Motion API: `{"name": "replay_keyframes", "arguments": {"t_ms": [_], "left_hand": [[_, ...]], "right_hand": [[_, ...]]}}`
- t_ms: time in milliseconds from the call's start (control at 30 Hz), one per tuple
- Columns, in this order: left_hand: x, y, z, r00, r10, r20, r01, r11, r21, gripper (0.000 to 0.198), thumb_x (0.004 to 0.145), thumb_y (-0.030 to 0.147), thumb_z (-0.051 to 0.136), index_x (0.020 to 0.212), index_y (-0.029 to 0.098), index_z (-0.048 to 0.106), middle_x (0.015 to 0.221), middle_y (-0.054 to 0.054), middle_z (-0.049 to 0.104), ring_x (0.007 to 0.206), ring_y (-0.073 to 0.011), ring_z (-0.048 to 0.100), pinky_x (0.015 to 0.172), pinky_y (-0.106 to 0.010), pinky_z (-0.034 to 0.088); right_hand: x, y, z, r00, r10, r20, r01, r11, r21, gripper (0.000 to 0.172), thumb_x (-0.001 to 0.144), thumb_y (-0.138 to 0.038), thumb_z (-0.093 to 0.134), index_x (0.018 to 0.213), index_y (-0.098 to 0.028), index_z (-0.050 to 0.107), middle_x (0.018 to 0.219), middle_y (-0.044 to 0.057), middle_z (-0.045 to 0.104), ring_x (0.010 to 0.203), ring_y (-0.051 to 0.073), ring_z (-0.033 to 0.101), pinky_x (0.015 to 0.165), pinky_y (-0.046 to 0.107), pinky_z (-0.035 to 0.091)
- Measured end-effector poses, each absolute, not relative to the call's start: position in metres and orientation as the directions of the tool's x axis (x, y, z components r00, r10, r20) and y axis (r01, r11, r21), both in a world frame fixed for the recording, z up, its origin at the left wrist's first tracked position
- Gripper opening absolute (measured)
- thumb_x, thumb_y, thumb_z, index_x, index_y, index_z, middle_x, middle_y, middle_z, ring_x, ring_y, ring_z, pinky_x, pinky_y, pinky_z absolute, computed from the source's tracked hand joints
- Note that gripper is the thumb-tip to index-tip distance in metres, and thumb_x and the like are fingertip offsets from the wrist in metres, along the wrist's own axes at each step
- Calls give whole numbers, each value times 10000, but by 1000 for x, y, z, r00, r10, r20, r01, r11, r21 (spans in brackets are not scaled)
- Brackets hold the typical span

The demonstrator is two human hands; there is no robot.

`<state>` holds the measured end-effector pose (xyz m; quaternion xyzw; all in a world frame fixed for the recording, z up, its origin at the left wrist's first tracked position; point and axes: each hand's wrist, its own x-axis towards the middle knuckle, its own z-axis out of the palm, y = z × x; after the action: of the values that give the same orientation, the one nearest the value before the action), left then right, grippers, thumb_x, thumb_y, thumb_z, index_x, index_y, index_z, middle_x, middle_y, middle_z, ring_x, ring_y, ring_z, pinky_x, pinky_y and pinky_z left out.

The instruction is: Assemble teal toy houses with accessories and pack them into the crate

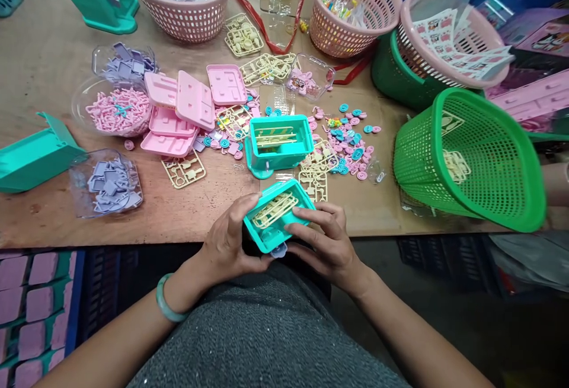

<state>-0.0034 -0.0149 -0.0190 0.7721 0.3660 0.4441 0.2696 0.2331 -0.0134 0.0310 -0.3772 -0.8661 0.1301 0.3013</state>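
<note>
A teal plastic box (250, 226) is tilted toward me at the table's front edge, its top open. Cream plastic part frames (275, 209) lie inside it. My left hand (229, 237) wraps round the left side of this box. At the right side, my right hand (326, 243) grips it, with fingertips over the rim and opening. A small grey-lilac piece (280, 250) sticks out at the box's near end. Just beyond stands a second teal box (284, 160), also with cream frames in it.
Pink cases (195, 100) are stacked left of centre, near a bowl of pink pieces (118, 109) and a tray of lilac parts (111, 186). Pink and blue pieces (355, 145) lie scattered. A green basket (466, 163) leans at right; pink baskets (178, 15) stand behind.
</note>
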Motion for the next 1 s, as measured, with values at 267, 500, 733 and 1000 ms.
{"name": "replay_keyframes", "arguments": {"t_ms": [267,500,733,1000], "left_hand": [[-1,-14,-17,314,805,503,342,-590,731,1119,699,378,852,1575,215,176,1382,-184,519,1237,-355,581,986,-530,562],[-3,-13,-16,318,810,493,366,-584,725,1106,732,384,827,1588,189,156,1389,-210,513,1236,-364,583,976,-522,566],[-10,-16,-16,353,848,395,378,-515,770,1196,717,358,846,1613,200,69,1502,-263,423,1363,-401,499,1076,-572,485],[-25,-5,-2,286,956,64,16,-72,997,992,782,434,808,1574,255,238,1520,-216,485,1351,-369,549,1067,-531,515]], "right_hand": [[240,-13,20,-522,740,424,562,672,-482,549,911,-251,718,1402,-394,520,1273,30,675,1083,246,593,939,471,456],[234,-10,19,-518,719,464,564,694,-447,425,926,-277,707,1314,-361,556,1235,40,673,1046,226,611,947,456,455],[225,-11,21,-486,744,458,534,668,-519,308,888,-333,742,1178,-293,648,1228,81,626,1101,272,536,945,484,484],[203,2,46,-381,834,400,473,548,-690,530,965,-277,597,1472,-325,450,1384,85,563,1281,280,536,1076,510,460]]}}
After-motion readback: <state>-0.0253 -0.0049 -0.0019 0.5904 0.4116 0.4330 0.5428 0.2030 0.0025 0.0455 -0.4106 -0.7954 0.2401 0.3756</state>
